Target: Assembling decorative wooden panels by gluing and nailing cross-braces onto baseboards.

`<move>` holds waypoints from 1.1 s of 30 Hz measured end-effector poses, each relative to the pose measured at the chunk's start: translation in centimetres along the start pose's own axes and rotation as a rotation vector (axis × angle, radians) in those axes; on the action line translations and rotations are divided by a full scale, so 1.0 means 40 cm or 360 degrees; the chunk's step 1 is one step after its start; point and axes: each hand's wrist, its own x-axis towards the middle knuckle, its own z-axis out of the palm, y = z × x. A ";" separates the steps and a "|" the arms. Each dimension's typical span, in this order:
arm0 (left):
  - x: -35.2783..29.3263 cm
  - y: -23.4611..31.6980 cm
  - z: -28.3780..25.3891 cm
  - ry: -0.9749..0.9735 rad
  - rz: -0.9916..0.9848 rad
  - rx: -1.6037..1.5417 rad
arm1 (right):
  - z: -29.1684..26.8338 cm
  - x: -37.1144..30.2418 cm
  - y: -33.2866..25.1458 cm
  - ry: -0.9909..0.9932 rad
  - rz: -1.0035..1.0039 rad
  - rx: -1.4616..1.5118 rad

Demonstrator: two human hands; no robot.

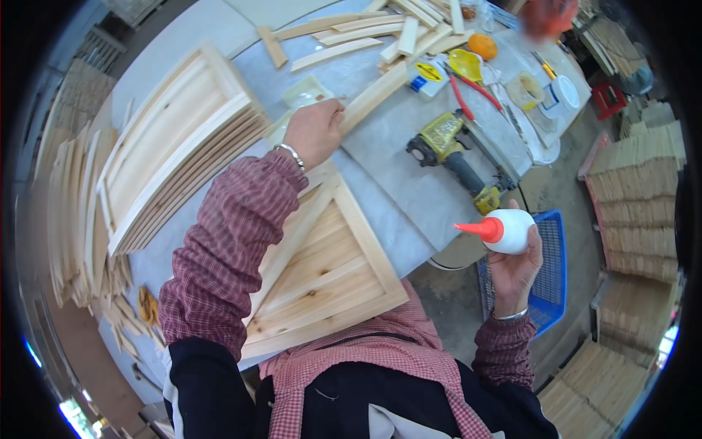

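Wooden strip [374, 95] runs forward and right from the left hand [313, 135], whose curled fingers grasp its near end. A power tool [447, 150] lies between both grips. The white bottle [519, 230] sits grasped inside the right hand [514, 271], its red nozzle [481, 228] pointing left, clear of the fingers.

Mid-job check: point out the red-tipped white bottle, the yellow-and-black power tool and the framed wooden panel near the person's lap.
White bottle [518, 228]: head view, on its white body.
Power tool [462, 168]: head view, on its dark handle.
Wooden panel [335, 284]: head view, on its planked middle.
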 end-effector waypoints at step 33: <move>-0.576 -0.013 -0.048 0.0181 -0.0549 -0.1048 | 0.024 -0.114 0.060 -0.0276 0.0090 -0.0229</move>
